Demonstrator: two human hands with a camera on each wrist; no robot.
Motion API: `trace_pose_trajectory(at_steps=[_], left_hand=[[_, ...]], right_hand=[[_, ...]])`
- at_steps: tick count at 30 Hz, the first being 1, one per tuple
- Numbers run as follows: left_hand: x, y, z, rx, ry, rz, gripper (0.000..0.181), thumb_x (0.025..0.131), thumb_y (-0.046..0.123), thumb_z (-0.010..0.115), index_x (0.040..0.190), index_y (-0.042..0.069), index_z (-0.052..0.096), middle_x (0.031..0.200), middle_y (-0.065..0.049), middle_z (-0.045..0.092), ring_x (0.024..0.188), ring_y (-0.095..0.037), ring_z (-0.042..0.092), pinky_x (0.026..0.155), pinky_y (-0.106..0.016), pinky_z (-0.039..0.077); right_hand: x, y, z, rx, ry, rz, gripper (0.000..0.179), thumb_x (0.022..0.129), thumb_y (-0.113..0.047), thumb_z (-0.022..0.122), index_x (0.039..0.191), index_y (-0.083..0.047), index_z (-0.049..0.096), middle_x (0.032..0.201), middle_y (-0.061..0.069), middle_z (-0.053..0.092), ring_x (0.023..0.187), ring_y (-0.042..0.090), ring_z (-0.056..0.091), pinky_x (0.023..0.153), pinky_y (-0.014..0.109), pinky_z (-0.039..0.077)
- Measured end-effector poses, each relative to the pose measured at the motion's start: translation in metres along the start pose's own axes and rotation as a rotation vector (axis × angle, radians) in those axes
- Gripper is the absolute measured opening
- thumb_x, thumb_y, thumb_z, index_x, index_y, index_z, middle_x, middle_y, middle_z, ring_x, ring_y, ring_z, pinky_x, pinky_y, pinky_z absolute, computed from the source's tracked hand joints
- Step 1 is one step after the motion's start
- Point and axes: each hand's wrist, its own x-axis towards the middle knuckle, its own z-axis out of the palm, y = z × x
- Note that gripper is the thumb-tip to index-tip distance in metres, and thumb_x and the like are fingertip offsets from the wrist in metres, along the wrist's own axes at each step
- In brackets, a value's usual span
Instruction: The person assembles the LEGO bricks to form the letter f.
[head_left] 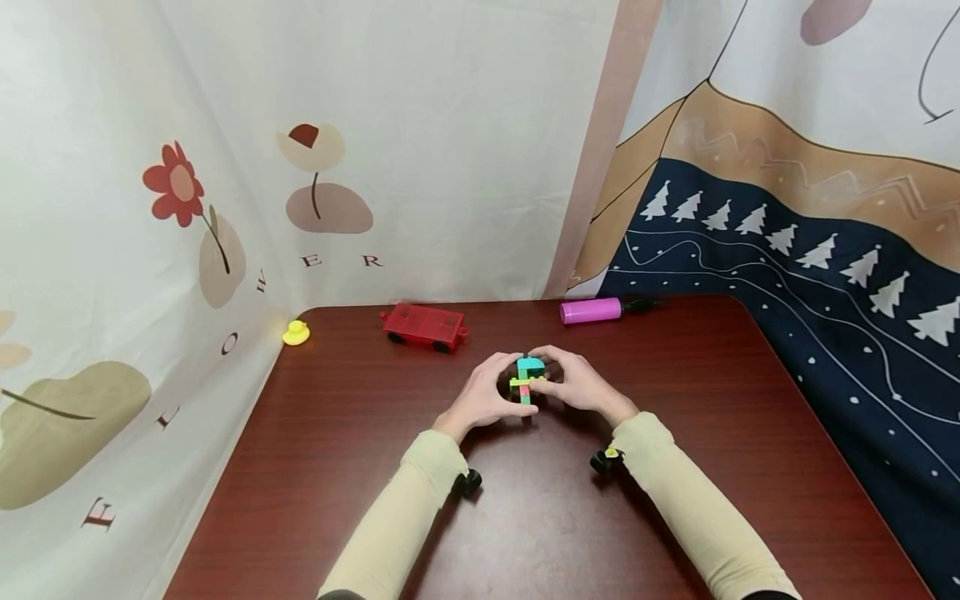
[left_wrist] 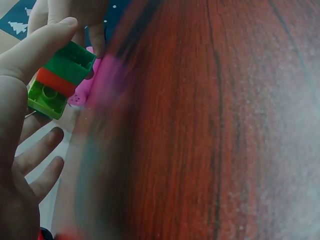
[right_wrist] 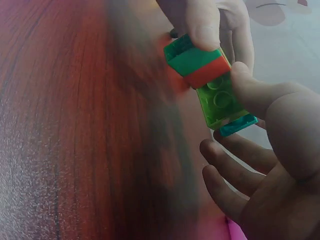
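A small build of toy building bricks [head_left: 525,388] is held between both hands above the middle of the table. Its lower end is a green brick [left_wrist: 70,62] over an orange-red brick [right_wrist: 207,71]. A lime-green brick [right_wrist: 220,97] with a hollow underside joins these, and a teal brick [head_left: 530,364] tops the build in the head view. My left hand [head_left: 486,393] pinches the build, thumb at the green brick. From the other side my right hand [head_left: 581,382] pinches it, thumb against the lime-green brick and the lower fingers spread apart.
Along the far edge of the brown table [head_left: 525,533] lie a red toy wagon [head_left: 423,323] with black wheels and a purple cylinder [head_left: 591,311] with a black end. A yellow rubber duck [head_left: 296,333] sits at the far left corner. Printed cloth [head_left: 450,150] hangs behind.
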Motion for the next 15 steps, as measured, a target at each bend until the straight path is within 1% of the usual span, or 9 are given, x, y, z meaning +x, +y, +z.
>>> trace_pose_trajectory(at_steps=[4, 8, 11, 15], left_hand=[[0.0007, 0.0008, 0.0001, 0.047, -0.021, -0.035, 0.094, 0.073, 0.052, 0.094, 0.150, 0.016, 0.056, 0.138, -0.002, 0.061, 0.126, -0.023, 0.055, 0.109, -0.047, 0.047], [0.0031, 0.0004, 0.0013, 0.100, -0.044, -0.057, 0.095, 0.074, 0.056, 0.092, 0.152, 0.015, 0.054, 0.140, -0.005, 0.061, 0.127, -0.027, 0.052, 0.110, -0.051, 0.043], [0.0040, -0.0016, 0.0033, 0.108, -0.063, -0.087, 0.096, 0.075, 0.056, 0.090, 0.153, 0.015, 0.053, 0.142, -0.006, 0.060, 0.128, -0.027, 0.050, 0.111, -0.051, 0.041], [0.0030, -0.0054, 0.0075, 0.082, -0.076, -0.122, 0.097, 0.077, 0.056, 0.090, 0.156, 0.015, 0.050, 0.149, -0.006, 0.056, 0.134, -0.027, 0.045, 0.114, -0.051, 0.037]], right_hand=[[0.0004, 0.0039, 0.0019, -0.030, -0.011, 0.004, 0.054, 0.094, -0.023, 0.082, 0.142, -0.013, 0.059, 0.124, 0.006, 0.069, 0.104, 0.021, 0.069, 0.089, 0.040, 0.058], [0.0018, 0.0062, 0.0032, -0.062, -0.008, 0.015, 0.054, 0.094, -0.023, 0.082, 0.142, -0.012, 0.060, 0.127, 0.006, 0.069, 0.109, 0.022, 0.068, 0.093, 0.042, 0.057], [0.0028, 0.0070, 0.0044, -0.084, -0.003, 0.014, 0.054, 0.094, -0.022, 0.082, 0.142, -0.010, 0.060, 0.128, 0.007, 0.069, 0.110, 0.023, 0.066, 0.097, 0.044, 0.055], [0.0039, 0.0079, 0.0070, -0.102, 0.008, 0.017, 0.052, 0.094, -0.022, 0.082, 0.140, -0.009, 0.062, 0.126, 0.007, 0.069, 0.108, 0.022, 0.066, 0.098, 0.044, 0.054]])
